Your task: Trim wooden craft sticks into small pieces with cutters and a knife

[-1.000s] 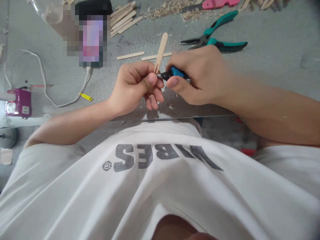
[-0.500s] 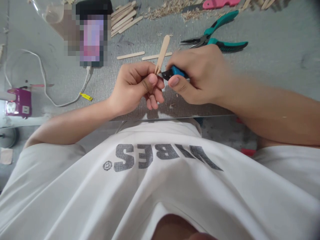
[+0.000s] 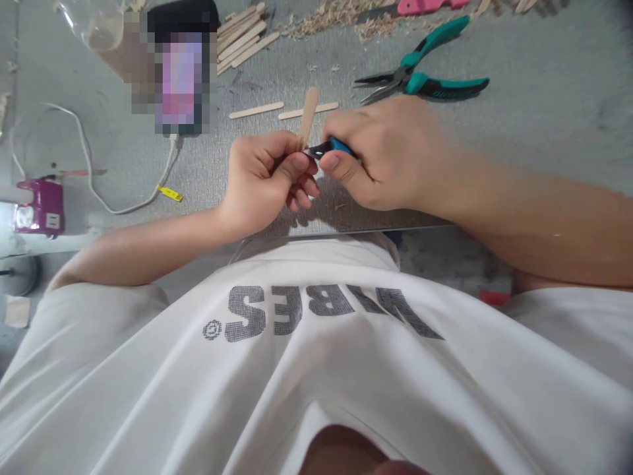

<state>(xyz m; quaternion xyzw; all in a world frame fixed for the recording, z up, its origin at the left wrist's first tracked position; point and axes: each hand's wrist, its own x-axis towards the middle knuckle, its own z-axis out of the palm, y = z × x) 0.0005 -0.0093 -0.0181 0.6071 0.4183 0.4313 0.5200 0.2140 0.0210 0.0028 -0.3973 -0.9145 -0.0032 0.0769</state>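
My left hand [image 3: 264,178] pinches the lower end of a wooden craft stick [image 3: 309,111] between thumb and fingers. The stick's rounded end points up and away from me. Wrapped in my right hand [image 3: 378,155] is a utility knife [image 3: 341,146] with a blue and black body. Its tip is at the stick, close above my left thumb; the blade edge is too small to make out. Two slim wooden strips [image 3: 257,110] lie on the table just beyond my hands. Open-jawed needle-nose pliers [image 3: 413,76] with teal handles rest behind my right hand.
Several craft sticks [image 3: 242,39] are piled at the back, beside wood shavings [image 3: 331,18] and a pink-handled blade tool [image 3: 430,5]. To the left are a blurred-out phone [image 3: 180,79], its white cable [image 3: 89,155] and a purple plug block [image 3: 42,206]. The table's front edge [image 3: 316,232] is near my shirt.
The craft stick has tipped more upright and shifted slightly left and down. My right hand with the knife has moved a little left, keeping its tip at the stick.
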